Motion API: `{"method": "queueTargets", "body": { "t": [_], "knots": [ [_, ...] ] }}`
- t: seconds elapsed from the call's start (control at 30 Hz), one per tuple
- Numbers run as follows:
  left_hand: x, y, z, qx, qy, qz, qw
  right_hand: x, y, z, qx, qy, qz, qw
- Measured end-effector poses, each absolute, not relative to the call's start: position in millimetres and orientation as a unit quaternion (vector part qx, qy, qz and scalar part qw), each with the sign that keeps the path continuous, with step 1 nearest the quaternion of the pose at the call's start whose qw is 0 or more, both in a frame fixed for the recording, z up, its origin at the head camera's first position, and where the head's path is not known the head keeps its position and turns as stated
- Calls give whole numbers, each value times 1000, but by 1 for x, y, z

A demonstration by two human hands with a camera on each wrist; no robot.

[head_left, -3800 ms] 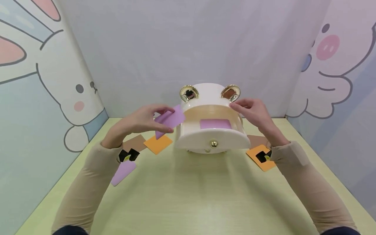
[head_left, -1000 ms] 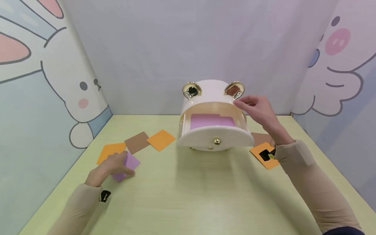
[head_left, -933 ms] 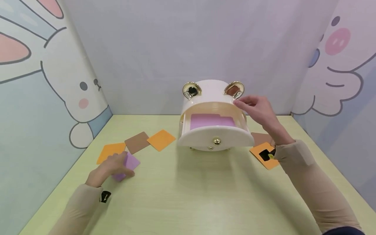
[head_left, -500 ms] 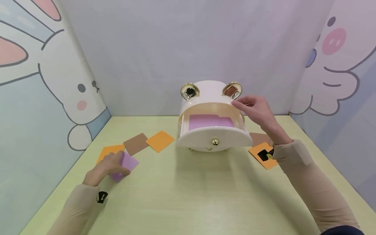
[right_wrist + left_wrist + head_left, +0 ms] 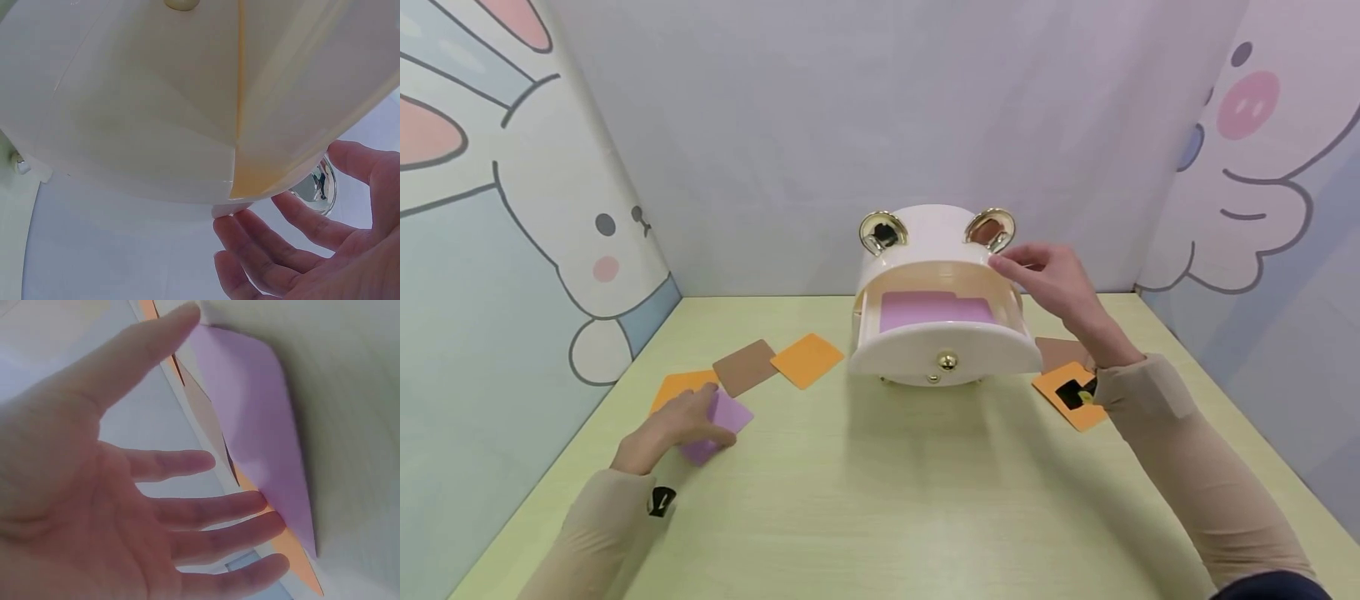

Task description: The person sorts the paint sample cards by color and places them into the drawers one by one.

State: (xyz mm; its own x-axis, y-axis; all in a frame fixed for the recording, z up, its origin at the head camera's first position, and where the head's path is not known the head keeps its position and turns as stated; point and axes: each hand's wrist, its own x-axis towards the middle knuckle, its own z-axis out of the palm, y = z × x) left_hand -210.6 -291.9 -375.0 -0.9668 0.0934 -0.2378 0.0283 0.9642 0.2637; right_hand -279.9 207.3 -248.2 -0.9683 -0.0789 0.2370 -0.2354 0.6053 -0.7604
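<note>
In the head view my left hand [image 5: 683, 418] reaches over a purple card [image 5: 730, 412] on the table. From the left wrist, the thumb lies at one corner of the purple card [image 5: 256, 406]; nearly straight fingers touch its opposite edge. My right hand [image 5: 1051, 283] is at the upper right of a white drawer box [image 5: 936, 229] with gold ears. Seen from the right wrist, that hand [image 5: 325, 244] holds the box's corner between thumb and bent fingers. The drawer [image 5: 895, 354] is pulled out, with purple card [image 5: 925, 310] inside.
An orange card [image 5: 683, 387], a brown card [image 5: 745, 367] and another orange card [image 5: 807, 360] lie left of the box. On the right lie a brown card [image 5: 1060, 350] and an orange card [image 5: 1052, 390], partly behind the right wrist. Cartoon-printed panels surround the table [image 5: 880, 500].
The purple card formerly in my left hand has left it, and more purple shows in the drawer. That hand has moved down-left to another purple card; the right hand stays at the box.
</note>
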Motion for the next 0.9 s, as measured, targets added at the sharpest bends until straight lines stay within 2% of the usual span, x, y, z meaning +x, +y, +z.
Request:
{"method": "queueTargets", "body": {
  "t": [0.53,0.9],
  "knots": [
    [-228,-300,-374,36,982,103,152,-280,207,-248,91,-887,442,92],
    [-232,-300,-372,33,984,98,147,-280,207,-249,90,-887,443,91]
  ]
}}
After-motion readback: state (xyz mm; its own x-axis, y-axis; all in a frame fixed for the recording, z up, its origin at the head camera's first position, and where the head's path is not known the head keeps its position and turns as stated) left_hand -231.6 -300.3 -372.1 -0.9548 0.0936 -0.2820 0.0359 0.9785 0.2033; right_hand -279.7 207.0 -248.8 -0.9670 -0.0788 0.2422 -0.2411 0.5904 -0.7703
